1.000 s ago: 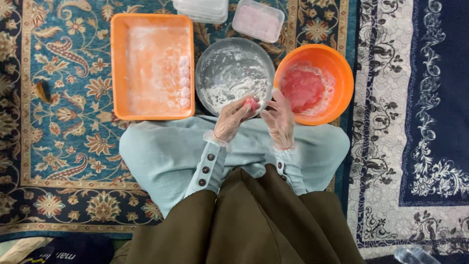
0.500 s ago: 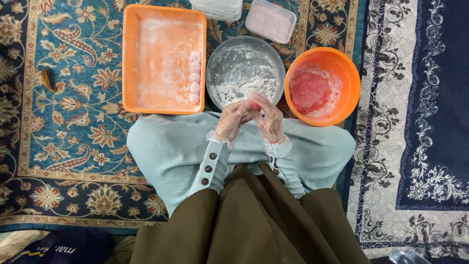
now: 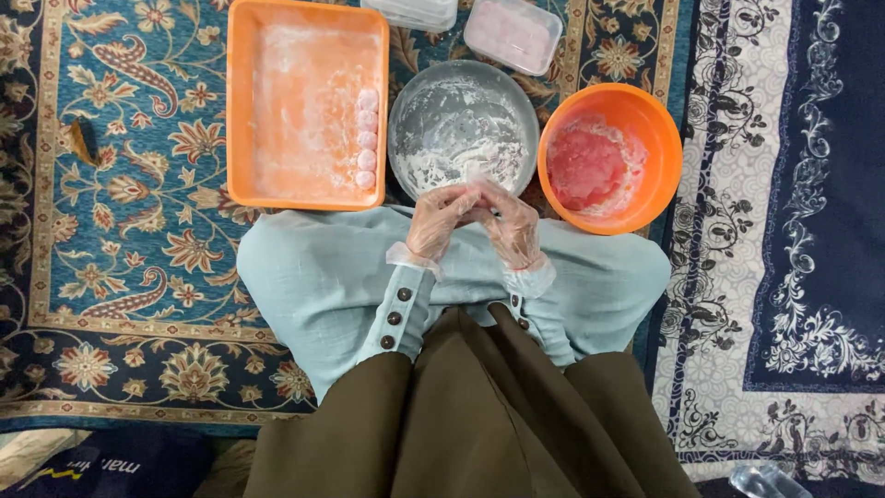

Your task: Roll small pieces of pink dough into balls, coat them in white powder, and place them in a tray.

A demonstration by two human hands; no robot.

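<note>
Now both gloved hands meet: left hand and right hand have fingers curled shut around a small pink dough piece, pinched between fingertips, with the floured metal bowl just beyond them.

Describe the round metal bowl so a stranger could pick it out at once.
On the patterned blue carpet, three vessels stand in a row ahead of the seated person's knees. The round metal bowl is the middle one, between the orange rectangular tray and the orange round bowl, just beyond the gloved hands. It alone is grey metal, dusted inside with white flour.
</note>
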